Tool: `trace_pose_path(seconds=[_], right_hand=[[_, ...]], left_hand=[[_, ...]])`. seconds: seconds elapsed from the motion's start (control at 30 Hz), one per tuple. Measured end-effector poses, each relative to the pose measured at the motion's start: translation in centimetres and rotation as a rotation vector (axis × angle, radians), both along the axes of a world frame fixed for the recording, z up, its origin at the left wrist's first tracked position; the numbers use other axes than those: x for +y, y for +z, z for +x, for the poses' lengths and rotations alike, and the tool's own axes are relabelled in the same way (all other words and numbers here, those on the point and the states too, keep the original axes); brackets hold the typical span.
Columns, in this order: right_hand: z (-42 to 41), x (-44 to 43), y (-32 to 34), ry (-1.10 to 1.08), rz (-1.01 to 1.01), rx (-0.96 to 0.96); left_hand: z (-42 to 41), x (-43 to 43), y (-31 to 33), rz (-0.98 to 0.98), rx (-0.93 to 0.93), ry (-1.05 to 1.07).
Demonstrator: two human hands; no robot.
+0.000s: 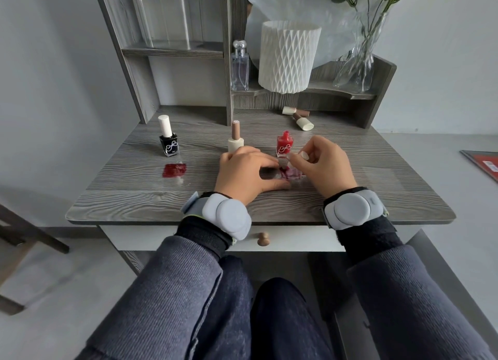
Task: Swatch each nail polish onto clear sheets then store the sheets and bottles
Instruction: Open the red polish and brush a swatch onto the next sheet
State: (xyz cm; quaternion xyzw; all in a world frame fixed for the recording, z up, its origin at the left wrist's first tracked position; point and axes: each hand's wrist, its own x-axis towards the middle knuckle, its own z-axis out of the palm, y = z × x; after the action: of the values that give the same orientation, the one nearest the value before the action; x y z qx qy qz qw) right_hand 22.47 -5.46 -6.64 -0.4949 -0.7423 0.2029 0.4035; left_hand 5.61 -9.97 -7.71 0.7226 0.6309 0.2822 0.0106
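Red polish (283,173) goes onto a clear sheet (296,175) that the left hand (242,171) presses flat on the table (134,192) while the right hand (326,165), just beside it, pinches the brush cap (304,155); the swatch looks unfinished and likely needs further even strokes.

The grey wood-grain desk top (134,198) looks like matt laminate, finely streaked. The square black glass polish bottle (168,145) and the open red glass polish bottle (284,145) are glossy, the black one's tall white cap smooth like plastic. The white brush cap (304,155) pinched in the right hand (323,168) has the same smooth finish. The clear sheet with the dark red swatch (174,170) shines wetly. The white pleated shade (289,56) is matt and paper-like. The clear perfume bottle (239,68) and clear vase (358,60) are glass. The grey sleeves (172,292) are ribbed knit; the grey wrist pods (229,214) smooth plastic on black cloth straps (204,235)
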Motion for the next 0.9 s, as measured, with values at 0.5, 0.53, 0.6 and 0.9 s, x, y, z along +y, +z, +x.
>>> trace_pose_path(seconds=[0.5,0.53,0.6,0.9], right_hand=[[0.11,0.10,0.06,-0.062,0.007,0.033],[0.10,0.07,0.04,-0.059,0.000,0.024],[0.06,0.02,0.12,-0.052,-0.014,0.024],[0.22,-0.20,0.42,-0.128,0.036,0.088]], left_hand=[[0.00,0.03,0.02,-0.004,-0.004,0.004],[-0.01,0.03,-0.01,-0.002,-0.002,0.004],[-0.03,0.06,-0.06,-0.005,-0.002,0.006],[-0.04,0.15,-0.01,-0.025,-0.005,0.002]])
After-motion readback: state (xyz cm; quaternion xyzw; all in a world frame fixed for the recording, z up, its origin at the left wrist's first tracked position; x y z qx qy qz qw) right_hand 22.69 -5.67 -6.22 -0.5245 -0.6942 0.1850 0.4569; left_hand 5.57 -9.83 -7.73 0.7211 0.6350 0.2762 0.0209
